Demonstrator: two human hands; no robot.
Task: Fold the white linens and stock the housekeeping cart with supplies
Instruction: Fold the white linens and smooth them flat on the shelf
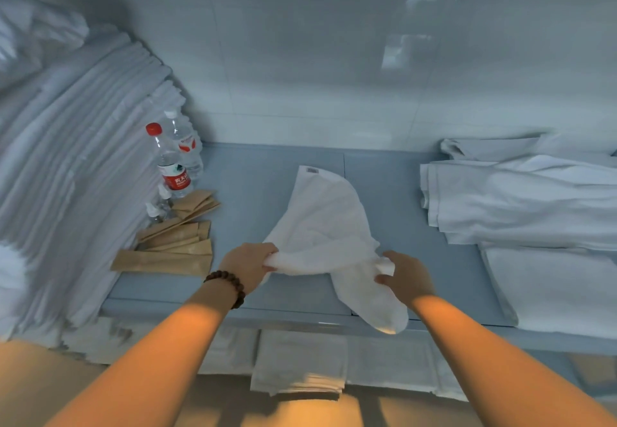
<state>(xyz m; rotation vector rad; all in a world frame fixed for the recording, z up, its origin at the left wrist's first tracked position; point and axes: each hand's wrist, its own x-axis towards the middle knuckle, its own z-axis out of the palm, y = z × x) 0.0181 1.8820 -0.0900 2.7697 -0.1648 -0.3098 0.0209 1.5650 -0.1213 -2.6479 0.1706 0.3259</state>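
Pinches one bunched corner of the white towel [329, 226] in the left hand [248, 264], fingers curled over soft, nubby terry. Grips the other bunched corner in the right hand [405, 276], thumb below and fingers wrapped round. Wears a dark bead bracelet [227, 284] on the left wrist.

Holds the towel at the front of the matte grey-blue shelf top [253, 179], with the far end flat in a rounded point bearing a small sewn label (print too small to read) and the near tail drooping over the front edge.

Shows at left a tall, leaning stack of folded linens [83, 146], thin edges layered like pages. Sets just beside it two upright clear plastic water bottles [173, 166], one red-capped and one white-capped, and flat brown paper sleeves [177, 243] fanned on the shelf, with what may be two tiny dropper bottles [160, 204] among them. Piles smoother folded sheets [521, 202] at right. Backs onto a glossy pale tiled wall [317, 59] with dim reflections. Stores more folded towels [300, 363] on a level below.
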